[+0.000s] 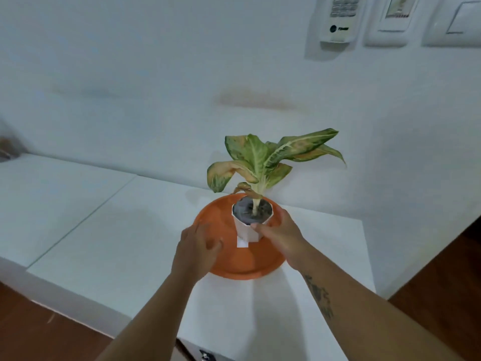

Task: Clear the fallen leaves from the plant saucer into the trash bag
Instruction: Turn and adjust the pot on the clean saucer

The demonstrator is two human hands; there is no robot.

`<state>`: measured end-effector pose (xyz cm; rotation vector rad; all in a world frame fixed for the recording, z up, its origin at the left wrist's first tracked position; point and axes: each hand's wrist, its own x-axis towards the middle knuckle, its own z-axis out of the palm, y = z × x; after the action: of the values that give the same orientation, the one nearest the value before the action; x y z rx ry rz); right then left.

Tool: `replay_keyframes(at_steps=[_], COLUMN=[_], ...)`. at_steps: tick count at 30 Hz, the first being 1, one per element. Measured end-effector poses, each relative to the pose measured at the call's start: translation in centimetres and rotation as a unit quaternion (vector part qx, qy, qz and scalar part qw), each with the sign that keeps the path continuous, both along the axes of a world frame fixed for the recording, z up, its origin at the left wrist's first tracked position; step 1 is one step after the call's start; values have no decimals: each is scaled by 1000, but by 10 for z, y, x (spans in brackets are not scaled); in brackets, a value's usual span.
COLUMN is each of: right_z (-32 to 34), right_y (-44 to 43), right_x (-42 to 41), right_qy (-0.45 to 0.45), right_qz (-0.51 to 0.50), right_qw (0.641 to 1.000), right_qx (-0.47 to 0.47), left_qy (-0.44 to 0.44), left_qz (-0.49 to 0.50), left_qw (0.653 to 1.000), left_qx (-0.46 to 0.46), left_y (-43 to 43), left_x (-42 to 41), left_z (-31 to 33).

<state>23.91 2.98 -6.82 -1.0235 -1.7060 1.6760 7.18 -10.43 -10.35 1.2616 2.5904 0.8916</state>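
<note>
An orange saucer (242, 272) sits on a white counter (117, 230), close to the wall (156, 74). A small white pot (243, 230) stands upright in the saucer, filled with dark soil (247, 208). From it grows a plant (260, 157) with broad green leaves yellowing and browning at the edges. 1 withered brown leaf (246, 190) droops from the stem base over the pot's rim.

The 2 hands are apart, 1 on each side of the pot. The right hand (282, 237) grips the pot, its thumb (257, 226) pressed on the front face and its fingers wrapped round the right side. The left hand (197, 247) lies over the saucer's left rim with curled fingers; it is blurred, so I cannot tell whether it grips the rim or holds anything.

High on the wall hang a white remote control (338, 19) in a holder and white switch plates (387, 19). Brown wooden floor (442, 269) shows beside the counter.
</note>
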Motion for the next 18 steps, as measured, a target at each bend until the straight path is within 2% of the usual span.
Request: replay_keyframes(at_steps=[3, 7, 10, 13, 18], right_z=[-5, -9, -14, -20, -13], right_y=[1, 6, 7, 11, 23], right_x=[-10, -28, -37, -40, -35], right_qy=[-27, -44, -41, -45, -68], right_qz=[-18, -20, -32, -28, 19], right_qw=[998, 996, 994, 994, 993], right_qx=[54, 73, 91, 99, 95], left_qy=[-3, -21, -16, -31, -16], left_qz=[-11, -64, -62, -22, 51], left_qw=[996, 991, 992, 997, 997], left_qx=[-92, -119, -104, -64, -60], left_y=[-2, 6, 11, 12, 20], left_x=[-30, -52, -48, -35, 0], left_z=[-16, -29, -34, -42, -41])
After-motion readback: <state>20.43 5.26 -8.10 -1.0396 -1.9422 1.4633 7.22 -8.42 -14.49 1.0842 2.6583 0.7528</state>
